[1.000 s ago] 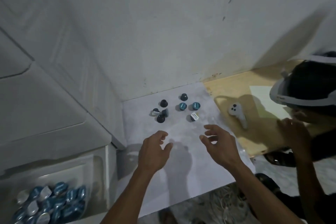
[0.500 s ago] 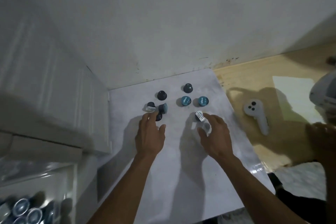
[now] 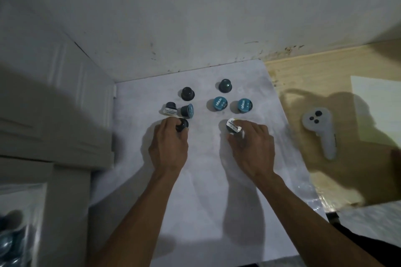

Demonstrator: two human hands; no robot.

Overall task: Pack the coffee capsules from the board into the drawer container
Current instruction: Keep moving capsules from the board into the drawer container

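While your left hand [image 3: 168, 147] pinches a dark capsule [image 3: 183, 124] at the near left of the white board [image 3: 195, 191], your right hand [image 3: 251, 147] grips a white-lidded capsule [image 3: 233, 126] at the near right. Five more capsules sit on the board beyond your hands: a dark pair [image 3: 187, 93] [image 3: 225, 85] farthest back, two blue-lidded ones [image 3: 219, 103] [image 3: 244, 105] side by side, and two tipped ones [image 3: 170, 108] [image 3: 187, 111] close together on the left. At the lower left edge, the drawer container [image 3: 13, 234] holds blurred blue capsules. A white controller [image 3: 323, 132] lies on the wooden counter [image 3: 303, 80] to the right.
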